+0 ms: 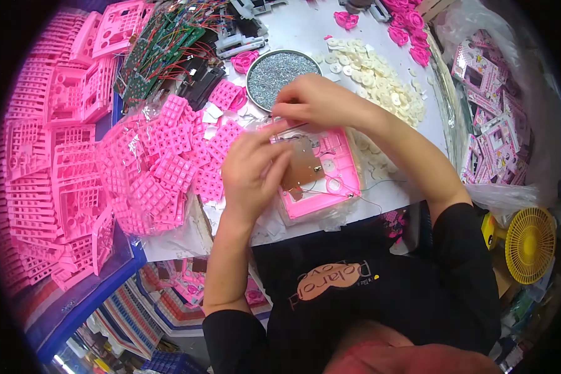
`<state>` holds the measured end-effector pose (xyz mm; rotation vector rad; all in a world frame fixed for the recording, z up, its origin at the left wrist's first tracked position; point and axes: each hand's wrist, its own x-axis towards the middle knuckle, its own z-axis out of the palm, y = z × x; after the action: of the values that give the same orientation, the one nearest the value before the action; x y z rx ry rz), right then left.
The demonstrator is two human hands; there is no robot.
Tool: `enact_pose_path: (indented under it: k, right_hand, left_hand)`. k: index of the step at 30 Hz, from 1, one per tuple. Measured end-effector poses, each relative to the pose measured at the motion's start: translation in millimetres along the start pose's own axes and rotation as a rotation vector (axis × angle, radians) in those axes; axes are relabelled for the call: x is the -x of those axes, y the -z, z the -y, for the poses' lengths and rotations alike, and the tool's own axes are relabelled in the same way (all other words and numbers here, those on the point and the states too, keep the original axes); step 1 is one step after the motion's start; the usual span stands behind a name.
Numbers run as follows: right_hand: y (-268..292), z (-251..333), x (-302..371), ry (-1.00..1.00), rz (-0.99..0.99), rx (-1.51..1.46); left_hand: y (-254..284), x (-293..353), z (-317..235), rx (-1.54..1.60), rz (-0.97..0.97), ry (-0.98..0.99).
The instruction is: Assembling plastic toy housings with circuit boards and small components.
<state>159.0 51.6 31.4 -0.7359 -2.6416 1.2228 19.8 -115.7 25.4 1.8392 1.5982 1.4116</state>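
Both hands work over a pink casing near the table's near edge

The left hand [252, 171] is over the left side of the pink casing [318, 204], its fingers part-curled and slightly spread; whether it grips anything cannot be told. The right hand [321, 103] reaches across the casing's far side, thumb and fingers drawn close together beside a round tray [247, 84]; what may be between the fingertips is too small to tell.

The casing lies inner side up, with a brown board [305, 165] and thin wires in it. The tray is heaped with small silvery screws [280, 70]. Toward the table's left edge, a clear plastic bag [133, 132] holds pink keypads [168, 171], some spilling out toward the casing. Beyond the right edge, another clear bag [530, 75] contains pink-and-white printed pieces [495, 137].

Green circuit boards [159, 53] with red wires crowd the far left corner of the table [308, 25]. Pale discs [368, 71] lie loose between tray and right edge. White tabletop shows beyond the tray and at the near right corner, while keypads press close on the left.
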Motion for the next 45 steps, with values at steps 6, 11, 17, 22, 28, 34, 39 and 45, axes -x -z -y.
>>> enact_pose_path:
  k: [6, 11, 17, 22, 28, 34, 39, 45]
  right_hand:
    - [-8, 14, -32, 0.0, 0.172, 0.171]
    - [-10, 13, 34, 0.007, -0.192, -0.258]
    - [-31, 9, 61, 0.409, -0.602, -0.024]
    - [-32, 3, 66, 0.365, -0.443, -0.127]
    - [-26, -8, 55, 0.568, -0.401, -0.053]
    - [-26, 4, 83, 0.213, -0.338, -0.193]
    - [-29, 7, 85, 0.271, -0.349, -0.006]
    - [-4, 21, 89, 0.016, -0.125, -0.363]
  left_hand:
    - [0, 48, 14, -0.495, -0.076, 0.163]
    - [-19, 14, -8, -0.42, -0.477, 0.097]
    - [-7, -16, -1, -0.083, 0.237, 0.137]
    - [-1, -15, 11, 0.113, 0.313, 0.295]
    - [-9, 2, 21, 0.449, 0.197, 0.5]
    - [-5, 1, 14, -0.165, 0.094, 0.053]
    - [-14, 3, 14, -0.249, 0.008, -0.123]
    - [-12, 12, 10, -0.27, 0.017, -0.119]
